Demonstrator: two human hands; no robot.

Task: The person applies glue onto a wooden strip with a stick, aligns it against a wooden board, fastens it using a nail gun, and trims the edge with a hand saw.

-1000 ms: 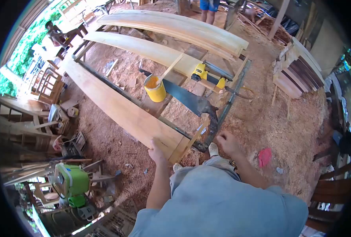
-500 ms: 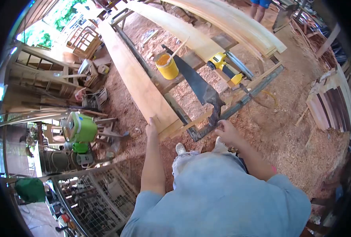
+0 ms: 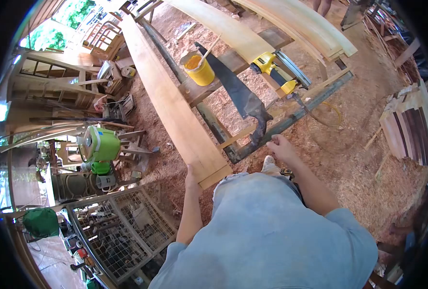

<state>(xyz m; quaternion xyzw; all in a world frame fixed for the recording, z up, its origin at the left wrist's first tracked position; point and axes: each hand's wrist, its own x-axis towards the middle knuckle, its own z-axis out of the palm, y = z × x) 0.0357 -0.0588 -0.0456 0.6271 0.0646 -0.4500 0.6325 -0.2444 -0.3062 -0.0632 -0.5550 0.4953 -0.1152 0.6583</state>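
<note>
My left hand is closed on the left edge of a long pale plank, close to its near end, where a line runs across the wood. My right hand is raised with its fingers curled together; anything inside them is hidden. It is nearest to the dark handle of a handsaw, with a small gap between. The saw lies across the wooden frame, blade pointing away. Beside the blade stands a yellow tub of orange paste with a stick in it.
A yellow nail gun with a hose lies on the frame. Further wide boards extend behind it. At left are a green container and a wire mesh rack. Stacked wood pieces stand at right. Sawdust covers the floor.
The plank's near end has come closer to me along with my left hand. My right hand has moved slightly right and up, away from the saw handle.
</note>
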